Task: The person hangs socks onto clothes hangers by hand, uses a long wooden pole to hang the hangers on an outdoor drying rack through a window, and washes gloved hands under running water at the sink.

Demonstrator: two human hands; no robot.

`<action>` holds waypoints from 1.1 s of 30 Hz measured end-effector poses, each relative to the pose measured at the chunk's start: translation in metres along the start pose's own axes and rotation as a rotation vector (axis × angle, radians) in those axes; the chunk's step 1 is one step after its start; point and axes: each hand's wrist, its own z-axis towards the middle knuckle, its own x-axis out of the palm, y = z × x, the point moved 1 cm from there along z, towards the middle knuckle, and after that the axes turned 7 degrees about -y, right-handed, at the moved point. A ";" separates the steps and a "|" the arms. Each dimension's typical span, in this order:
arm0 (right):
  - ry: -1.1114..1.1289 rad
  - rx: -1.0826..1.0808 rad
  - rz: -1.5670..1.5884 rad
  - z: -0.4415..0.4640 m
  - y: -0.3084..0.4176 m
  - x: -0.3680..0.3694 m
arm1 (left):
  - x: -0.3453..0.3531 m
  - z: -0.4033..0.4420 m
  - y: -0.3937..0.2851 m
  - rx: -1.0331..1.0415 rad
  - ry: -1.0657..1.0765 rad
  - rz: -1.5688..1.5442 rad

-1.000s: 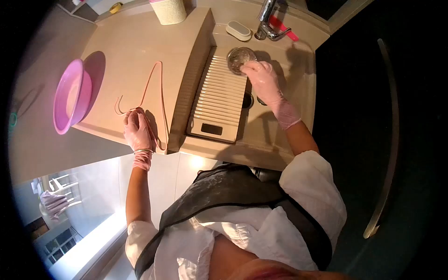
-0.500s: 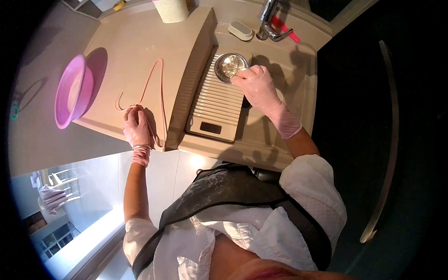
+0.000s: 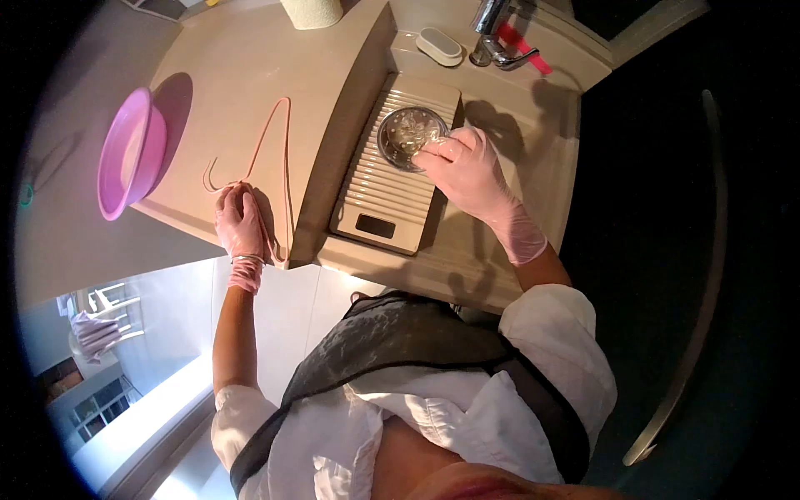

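Note:
My left hand [image 3: 239, 221], in a pink glove, is closed round part of a pink hanger [image 3: 287, 158] at the counter's front edge. The hanger's hook points to the far left of the hand. In a matching glove, my right hand [image 3: 467, 171] pinches the rim of a small round metal strainer [image 3: 408, 137]. The strainer is tilted, with its inside facing up, over the ribbed washboard [image 3: 387, 179] of the sink. What lies inside the strainer, if anything, is too small to tell.
A purple basin [image 3: 137, 154] stands at the left of the counter [image 3: 225, 67]. Behind the washboard are a white oval dish [image 3: 439, 47], a chrome faucet [image 3: 490, 46] and a red brush-like item [image 3: 525, 48]. A cream container [image 3: 312, 10] is at the back.
My right hand has brought the strainer left and toward me, from beside the washboard's back edge to above its ribs, and tilted it. My left hand still grips the hanger.

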 end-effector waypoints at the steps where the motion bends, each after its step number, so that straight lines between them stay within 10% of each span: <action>1: 0.012 -0.034 0.014 0.005 0.006 -0.001 | -0.002 0.004 0.002 -0.002 0.011 -0.010; 9: -0.001 -0.145 0.088 0.023 0.066 0.007 | -0.010 0.002 0.055 -0.320 -0.136 -0.555; 13: 0.067 0.008 0.225 0.043 0.105 0.000 | -0.059 -0.011 0.029 0.466 -0.314 0.030; 21: 0.145 -0.108 0.465 0.051 0.215 -0.015 | -0.144 -0.079 -0.055 0.044 0.738 -1.235; 33: 0.123 -0.064 0.417 0.058 0.306 -0.090 | -0.200 -0.132 -0.044 0.228 0.529 -1.373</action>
